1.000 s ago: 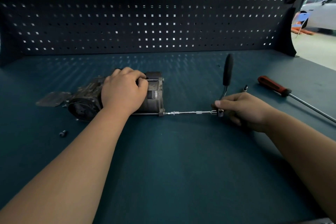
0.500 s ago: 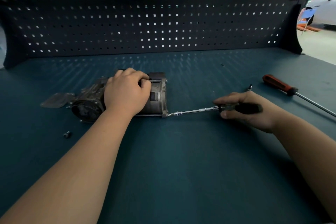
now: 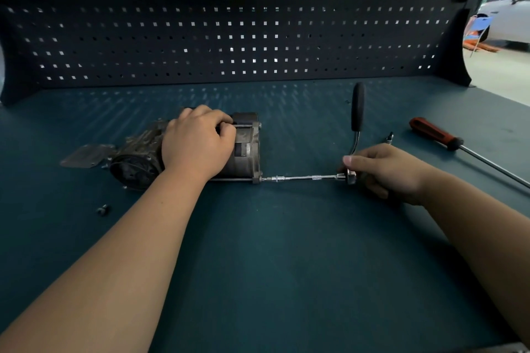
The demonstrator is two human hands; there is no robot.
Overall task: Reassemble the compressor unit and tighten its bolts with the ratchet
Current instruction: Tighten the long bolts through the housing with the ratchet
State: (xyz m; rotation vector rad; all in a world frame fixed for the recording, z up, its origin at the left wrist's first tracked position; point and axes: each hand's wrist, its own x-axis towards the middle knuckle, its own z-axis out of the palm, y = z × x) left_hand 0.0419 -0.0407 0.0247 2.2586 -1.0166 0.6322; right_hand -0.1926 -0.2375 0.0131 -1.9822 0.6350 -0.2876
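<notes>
The grey metal compressor unit [image 3: 246,149] lies on its side on the blue bench. My left hand [image 3: 198,143] grips its top, fingers curled over the body. A long chrome extension bar [image 3: 304,178] runs from a bolt at the unit's lower right corner to the ratchet head. My right hand [image 3: 381,169] holds the ratchet [image 3: 358,112] at its head, thumb pointing left. The ratchet's black handle stands up and away from me.
A red-handled screwdriver [image 3: 433,133] lies at the right with its shaft running toward the bench edge. A small bit [image 3: 389,138] sits near it. A loose bolt [image 3: 102,210] and a flat metal plate [image 3: 83,155] lie left of the unit. The pegboard wall [image 3: 229,23] closes the back.
The ratchet handle has swung from lying low to the right under my right hand back up to pointing away from me. My left hand stays on the compressor.
</notes>
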